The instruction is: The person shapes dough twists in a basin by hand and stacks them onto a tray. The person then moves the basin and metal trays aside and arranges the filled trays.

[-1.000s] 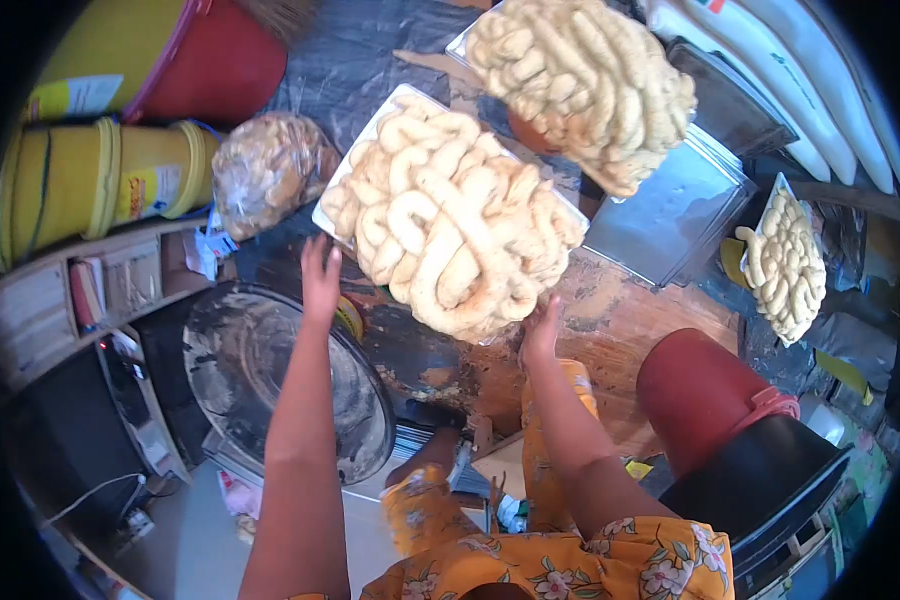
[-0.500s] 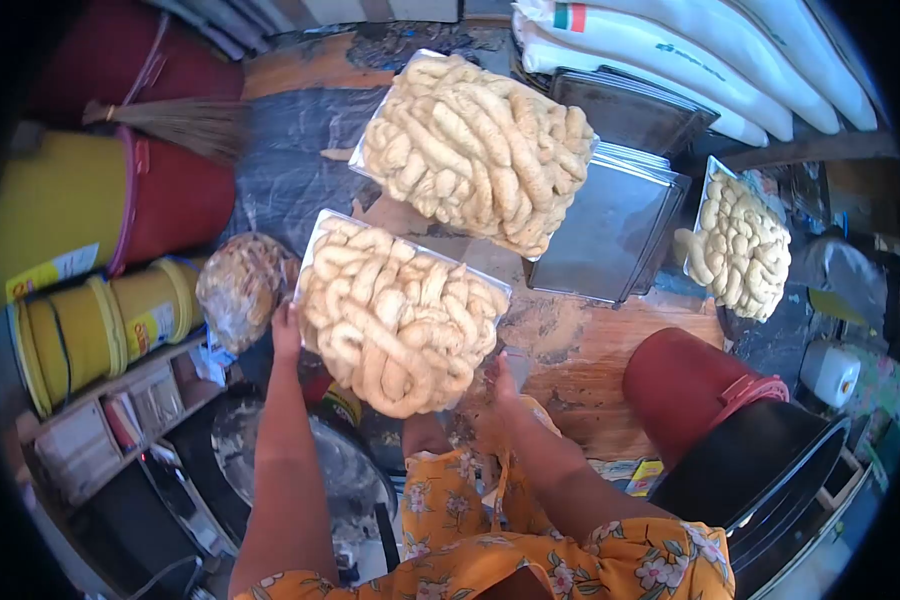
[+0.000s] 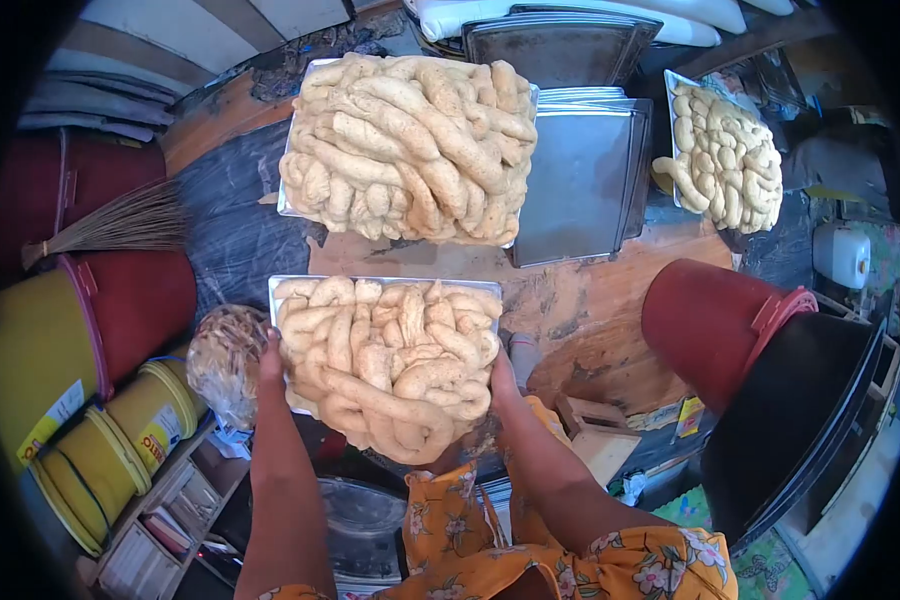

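Note:
A metal tray heaped with twisted, pale dough-like pieces is held level in front of my body. My left hand grips its left edge, and my right hand grips its right edge; the fingertips are partly hidden beneath and behind it. Just beyond lies a second tray piled higher with long strands. A third, smaller-looking loaded tray is at the far right.
Stacked empty metal trays stand right of the far tray. Red bucket and black tub are at right. A filled plastic bag, a broom and yellow buckets line the left. White sacks lie at the back.
The view has turned and shifted. The held tray has gone from tilted to nearly straight across my body and has moved away from the far tray, with both hands still at its sides.

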`<move>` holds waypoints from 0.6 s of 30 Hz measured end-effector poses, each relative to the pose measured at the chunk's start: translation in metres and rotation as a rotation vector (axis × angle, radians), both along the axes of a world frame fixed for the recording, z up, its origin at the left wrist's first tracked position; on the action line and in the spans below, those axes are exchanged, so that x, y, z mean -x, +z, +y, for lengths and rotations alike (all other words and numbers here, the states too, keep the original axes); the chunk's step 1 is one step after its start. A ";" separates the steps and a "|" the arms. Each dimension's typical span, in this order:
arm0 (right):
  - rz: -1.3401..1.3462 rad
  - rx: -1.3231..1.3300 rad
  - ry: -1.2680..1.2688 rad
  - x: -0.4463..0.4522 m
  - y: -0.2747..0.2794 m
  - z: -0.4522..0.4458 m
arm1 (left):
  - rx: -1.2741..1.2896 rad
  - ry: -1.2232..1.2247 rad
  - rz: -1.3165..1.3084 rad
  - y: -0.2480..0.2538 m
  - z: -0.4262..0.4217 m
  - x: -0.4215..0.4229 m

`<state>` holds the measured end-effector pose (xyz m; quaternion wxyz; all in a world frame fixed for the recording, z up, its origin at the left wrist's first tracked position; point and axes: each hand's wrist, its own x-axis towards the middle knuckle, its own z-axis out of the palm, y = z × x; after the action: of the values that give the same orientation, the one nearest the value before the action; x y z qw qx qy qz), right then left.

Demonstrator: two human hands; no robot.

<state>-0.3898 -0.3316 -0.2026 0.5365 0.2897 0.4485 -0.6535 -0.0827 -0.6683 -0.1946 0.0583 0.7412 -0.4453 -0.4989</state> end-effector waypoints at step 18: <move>0.565 -0.619 0.318 0.060 0.072 0.087 | 0.044 0.109 0.095 0.093 0.148 0.037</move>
<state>-0.4503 -0.2447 -0.1305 0.3747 0.1744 0.7909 -0.4513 -0.1196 -0.5205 -0.1015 0.1225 0.7385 -0.4119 -0.5196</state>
